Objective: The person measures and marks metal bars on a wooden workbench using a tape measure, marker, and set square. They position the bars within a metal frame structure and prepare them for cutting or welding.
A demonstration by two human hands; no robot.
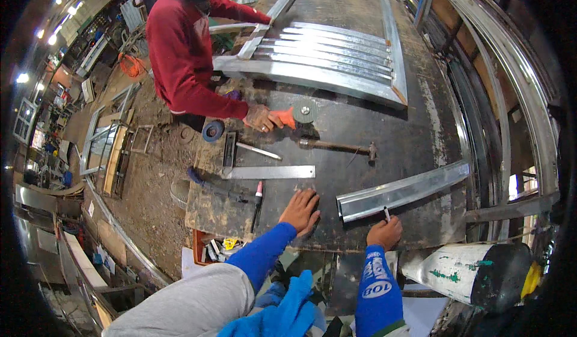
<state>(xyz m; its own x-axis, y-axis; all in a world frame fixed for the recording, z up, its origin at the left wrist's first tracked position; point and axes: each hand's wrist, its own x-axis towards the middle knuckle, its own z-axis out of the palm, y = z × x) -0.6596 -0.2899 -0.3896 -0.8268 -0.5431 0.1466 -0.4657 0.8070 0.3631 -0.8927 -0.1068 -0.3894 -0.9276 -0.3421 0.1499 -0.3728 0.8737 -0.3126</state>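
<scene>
My left hand [300, 212] rests palm down on the dark worktable [415, 129], fingers stretched out, holding nothing. A short, pale, pen-like marking tool [386, 212] sticks up from the closed fingers of my right hand [385, 232]. Its tip meets the near side of a shiny metal channel [402, 191], which lies slantwise at the table's right. Left of my left hand lies a dark marker with a pink end [258, 199]. Beyond it are a try square [273, 172] with a steel blade and a slim silver rod [258, 150]. A hammer [336, 147] lies farther off.
Across the table, a person in a red sweater [180, 54] grips an orange angle grinder [288, 117] beside a slatted metal frame [324, 78]. A blue-rimmed disc [212, 131] sits at the left edge. A white-and-black cylinder [463, 271] stands at lower right. Metal bars line the right.
</scene>
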